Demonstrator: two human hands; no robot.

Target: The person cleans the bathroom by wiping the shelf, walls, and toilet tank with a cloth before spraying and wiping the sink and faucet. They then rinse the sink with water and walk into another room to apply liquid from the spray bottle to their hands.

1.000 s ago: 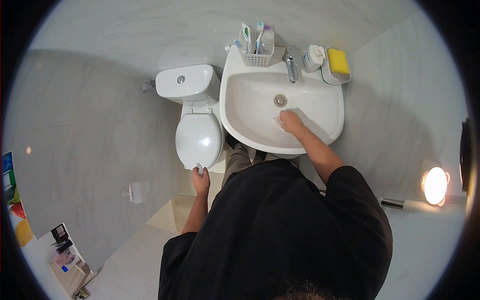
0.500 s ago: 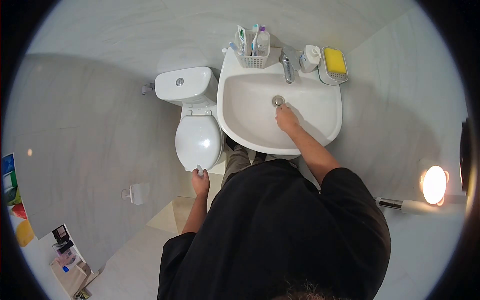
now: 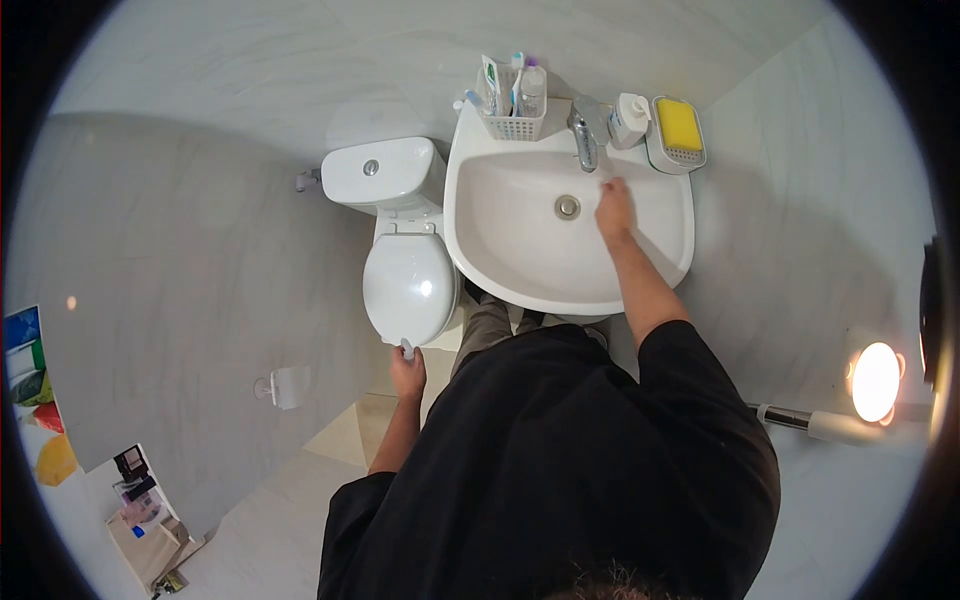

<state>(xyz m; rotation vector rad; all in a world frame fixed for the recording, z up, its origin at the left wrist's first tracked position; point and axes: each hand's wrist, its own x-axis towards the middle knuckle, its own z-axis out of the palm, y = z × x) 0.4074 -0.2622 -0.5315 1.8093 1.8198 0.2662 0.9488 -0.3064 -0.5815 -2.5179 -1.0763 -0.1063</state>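
Note:
My right hand (image 3: 615,208) is inside the white sink (image 3: 520,265), below and to the right of the chrome faucet (image 3: 585,150). Its fingers are curled together, and whatever they may hold is hidden. The round metal drain (image 3: 567,207) lies to the left of this hand, apart from it. By the front edge of the closed toilet lid (image 3: 408,285), my left hand (image 3: 407,372) is closed on a small whitish object (image 3: 407,349). Its kind is too small to make out.
Along the sink's back rim stand a white basket (image 3: 515,128) with toothbrushes and toothpaste, a white pump bottle (image 3: 629,120) and a yellow sponge (image 3: 680,124) in a holder. A paper holder (image 3: 285,388) is on the left wall. A bright lamp (image 3: 876,382) glows at right.
My right hand has moved away from the drain, up and to the right towards the faucet. The left hand still holds the whitish object by the toilet lid. The view has shifted slightly.

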